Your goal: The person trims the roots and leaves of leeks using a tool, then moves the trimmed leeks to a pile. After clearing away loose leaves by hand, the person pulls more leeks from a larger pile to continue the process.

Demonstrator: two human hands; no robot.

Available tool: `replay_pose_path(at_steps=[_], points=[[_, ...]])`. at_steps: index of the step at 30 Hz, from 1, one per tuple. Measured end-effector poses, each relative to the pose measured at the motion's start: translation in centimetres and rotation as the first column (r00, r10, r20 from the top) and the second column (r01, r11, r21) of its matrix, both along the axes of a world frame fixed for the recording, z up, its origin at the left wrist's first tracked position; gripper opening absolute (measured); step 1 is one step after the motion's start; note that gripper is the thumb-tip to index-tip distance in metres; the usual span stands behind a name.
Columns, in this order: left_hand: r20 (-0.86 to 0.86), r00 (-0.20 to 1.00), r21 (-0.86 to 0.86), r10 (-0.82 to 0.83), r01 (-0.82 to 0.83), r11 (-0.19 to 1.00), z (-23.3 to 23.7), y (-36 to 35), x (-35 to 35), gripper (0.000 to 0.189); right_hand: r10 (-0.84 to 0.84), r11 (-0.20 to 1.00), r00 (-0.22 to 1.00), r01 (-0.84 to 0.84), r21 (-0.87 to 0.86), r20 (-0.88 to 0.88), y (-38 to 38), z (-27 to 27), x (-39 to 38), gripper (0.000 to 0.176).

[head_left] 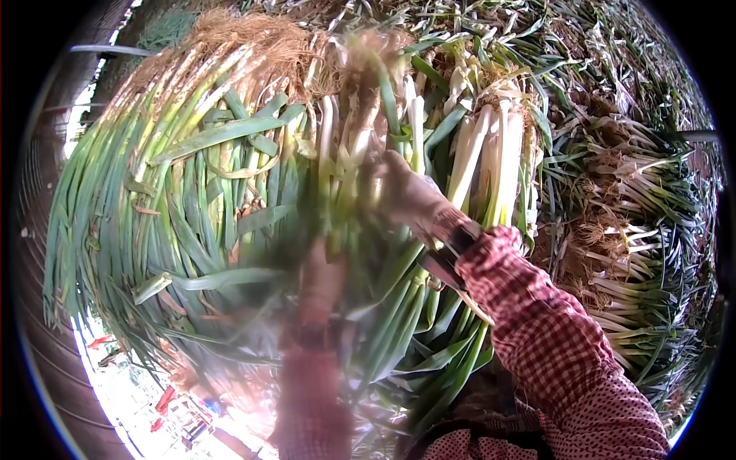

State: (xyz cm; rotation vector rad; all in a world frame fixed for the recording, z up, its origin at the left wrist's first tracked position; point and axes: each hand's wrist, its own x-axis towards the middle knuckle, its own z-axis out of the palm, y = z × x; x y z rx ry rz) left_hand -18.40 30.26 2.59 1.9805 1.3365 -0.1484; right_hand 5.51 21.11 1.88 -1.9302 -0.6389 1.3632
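Note:
Long green onions with white stalks and brown roots fill the middle of the view. My right hand (414, 193) is closed at the white part of a blurred bunch of green onions (364, 123), roots pointing away from me. A dark band circles that wrist, below the checked red sleeve. My left hand (322, 272) is smeared by motion low on the same bunch, over the green leaves; its fingers cannot be made out. Just right of my right hand lie thick white stalks (502, 161).
A large pile of green onions (153, 184) lies on the left, roots at the far end. Further rows of onions (636, 253) lie on the ground to the right. Loose leaves (491, 34) cover the back. A ribbed dark wall or sheet (42, 253) borders the left edge.

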Motion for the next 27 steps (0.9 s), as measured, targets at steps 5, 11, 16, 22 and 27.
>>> replay_pose_path(at_steps=[5,11,16,22,27], points=[[0.071,0.996,0.033,-0.049,0.046,0.998,-0.8,0.3,-1.6,0.035,0.14,0.989,0.987,-0.136,0.056,-0.079,-7.8,5.8,-5.5,0.066],[0.003,1.0,-0.004,-0.015,0.015,1.0,-1.5,0.7,-2.4,0.037,0.076,0.997,0.988,-0.075,0.014,-0.134,-2.5,4.6,-2.8,0.078],[0.023,1.0,-0.08,0.007,-0.005,0.997,-1.4,1.1,-2.9,0.033,-0.032,0.997,0.998,0.036,0.062,-0.058,2.5,-3.3,0.1,0.095],[-0.092,0.986,0.567,0.142,-0.066,0.821,2.9,4.2,-5.7,0.033,0.236,0.971,0.962,-0.228,0.071,-0.135,-6.3,4.7,-2.6,0.09],[-0.127,0.988,0.474,-0.093,0.143,0.869,2.7,0.5,2.4,0.026,0.371,0.928,0.925,-0.371,0.011,-0.086,-9.2,5.3,-4.3,0.091]])
